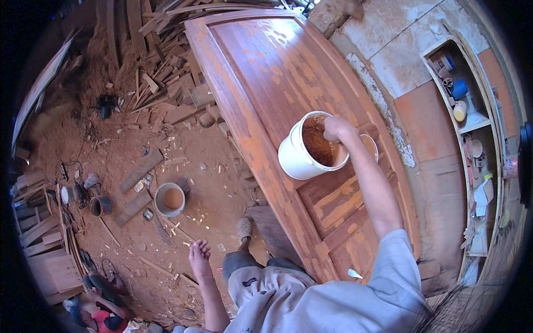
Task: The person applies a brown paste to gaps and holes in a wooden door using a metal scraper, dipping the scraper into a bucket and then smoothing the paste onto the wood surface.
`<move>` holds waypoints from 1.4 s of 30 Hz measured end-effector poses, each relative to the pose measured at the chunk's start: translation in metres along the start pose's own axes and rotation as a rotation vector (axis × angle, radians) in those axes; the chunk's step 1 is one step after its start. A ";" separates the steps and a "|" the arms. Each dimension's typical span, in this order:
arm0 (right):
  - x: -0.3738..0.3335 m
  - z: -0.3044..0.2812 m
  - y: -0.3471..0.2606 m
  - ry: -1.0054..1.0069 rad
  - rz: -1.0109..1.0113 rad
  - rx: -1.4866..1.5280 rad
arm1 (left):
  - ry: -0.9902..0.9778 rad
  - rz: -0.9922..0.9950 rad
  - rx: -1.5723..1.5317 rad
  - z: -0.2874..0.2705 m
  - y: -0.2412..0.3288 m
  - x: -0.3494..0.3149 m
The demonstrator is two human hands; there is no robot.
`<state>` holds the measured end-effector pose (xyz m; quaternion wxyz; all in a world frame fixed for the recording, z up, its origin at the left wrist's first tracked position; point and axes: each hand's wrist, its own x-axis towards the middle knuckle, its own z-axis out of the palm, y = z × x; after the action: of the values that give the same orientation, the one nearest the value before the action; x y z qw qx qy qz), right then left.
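Observation:
A white plastic bucket (294, 155) sits tilted on a reddish-brown wooden panel door (261, 89), its mouth toward me. Inside it is brown powdery or pasty stuff (316, 144). My right hand (336, 130) is closed at the bucket's mouth, over the far-right rim. Its fingertips are hidden, and what they hold cannot be made out. My left hand (200, 255) hangs off the door's left side, its fingers curled in and no object visible in them. A round lid or container rim (370, 147) shows behind my right forearm. Uneven orange-brown patches cover parts of the door.
A bucket of brownish liquid (170, 200) stands on the dirt floor beside planks (141, 169). Scrap wood (177, 83) is heaped at the far left. Open shelves (477, 122) with jars run along the right. A white spoon-like piece (355, 273) lies on the door. Another person (108, 316) is at lower left.

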<state>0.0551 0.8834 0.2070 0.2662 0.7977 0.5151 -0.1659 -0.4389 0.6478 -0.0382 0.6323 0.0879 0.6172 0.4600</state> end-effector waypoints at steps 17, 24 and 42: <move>0.006 0.009 0.014 0.009 -0.136 -0.034 | -0.026 -0.003 0.007 0.019 -0.002 -0.015; -0.062 0.006 0.091 -0.005 -0.095 0.613 | -0.032 0.004 -0.005 0.013 0.000 -0.006; -0.116 0.124 0.050 0.728 -0.224 0.871 | -0.154 0.021 0.002 0.028 -0.006 -0.021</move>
<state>0.0538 0.7086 0.1828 -0.3003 0.7800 0.5390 -0.1045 -0.4087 0.6429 -0.0214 0.6729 0.1305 0.5662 0.4578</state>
